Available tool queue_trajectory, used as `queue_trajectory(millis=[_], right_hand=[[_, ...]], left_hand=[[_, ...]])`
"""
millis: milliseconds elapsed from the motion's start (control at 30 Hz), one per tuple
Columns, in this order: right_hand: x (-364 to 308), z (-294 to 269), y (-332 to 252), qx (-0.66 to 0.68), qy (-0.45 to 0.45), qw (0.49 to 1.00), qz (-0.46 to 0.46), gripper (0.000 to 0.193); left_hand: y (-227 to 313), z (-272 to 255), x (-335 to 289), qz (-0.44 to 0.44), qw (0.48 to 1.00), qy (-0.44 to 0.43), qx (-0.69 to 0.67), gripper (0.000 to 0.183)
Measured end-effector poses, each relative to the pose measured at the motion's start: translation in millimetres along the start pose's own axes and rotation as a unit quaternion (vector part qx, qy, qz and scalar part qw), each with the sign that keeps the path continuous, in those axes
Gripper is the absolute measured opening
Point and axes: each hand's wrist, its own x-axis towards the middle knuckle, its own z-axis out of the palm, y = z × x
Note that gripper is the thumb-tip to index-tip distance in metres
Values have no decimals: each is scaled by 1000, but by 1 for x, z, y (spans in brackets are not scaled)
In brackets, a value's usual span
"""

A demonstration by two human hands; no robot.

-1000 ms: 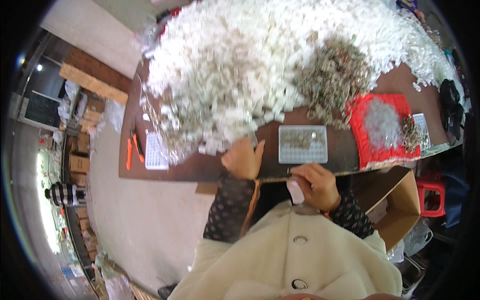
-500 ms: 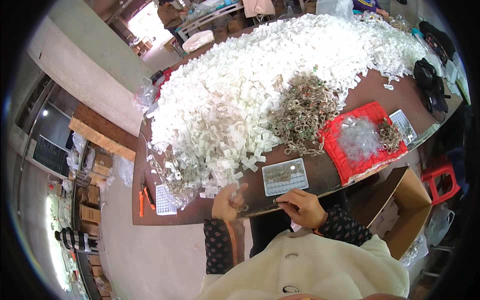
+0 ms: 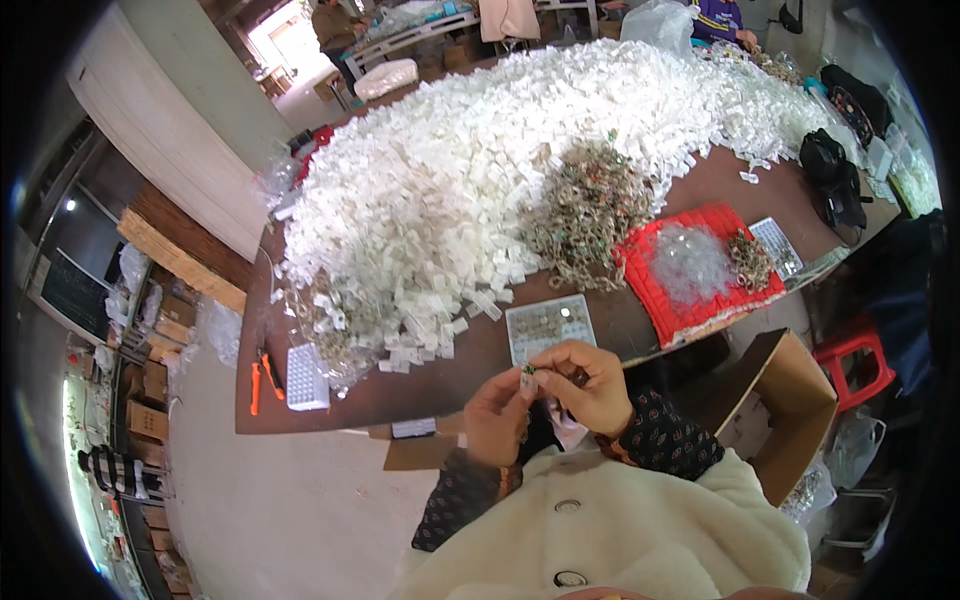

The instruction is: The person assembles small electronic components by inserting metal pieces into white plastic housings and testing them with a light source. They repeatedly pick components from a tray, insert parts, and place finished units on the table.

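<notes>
My left hand [image 3: 493, 418] and my right hand [image 3: 585, 388] meet over the table's near edge, fingertips pinched together. Between them is a small clear plastic piece [image 3: 527, 382], which the left fingers grip. A dark green speck shows at its upper end, where the right thumb and fingers close in; what they pinch is too small to make out. Just beyond the hands lies a white compartment tray [image 3: 515, 325] with rows of small round items, its near part covered by my right hand. A large heap of clear plastic pieces [image 3: 430, 200] spreads behind it, with a pile of tangled ring-like metal pieces [image 3: 588, 215] alongside.
Orange-handled pliers [image 3: 266, 382] and a white gridded tray [image 3: 307, 378] lie at the left. On the right, a red cloth [image 3: 655, 318] bears clear film and more metal pieces. An open cardboard box [image 3: 800, 400] and a red stool [image 3: 855, 368] stand below. People sit farther back.
My hands have come together: the left moved right, and the right moved slightly up and left. The view has shifted a little, bringing a cardboard flap under the table into sight.
</notes>
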Motion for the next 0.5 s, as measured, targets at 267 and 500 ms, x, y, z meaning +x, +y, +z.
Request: queue_trajectory(millis=[267, 500], right_hand=[[-5, 13, -24, -16, 11, 999, 27, 13], [-8, 11, -18, -53, 41, 998, 1, 15]], left_hand=[[6, -13, -2, -95, 984, -77, -130, 25], [-1, -14, -6, 16, 984, -39, -173, 19]])
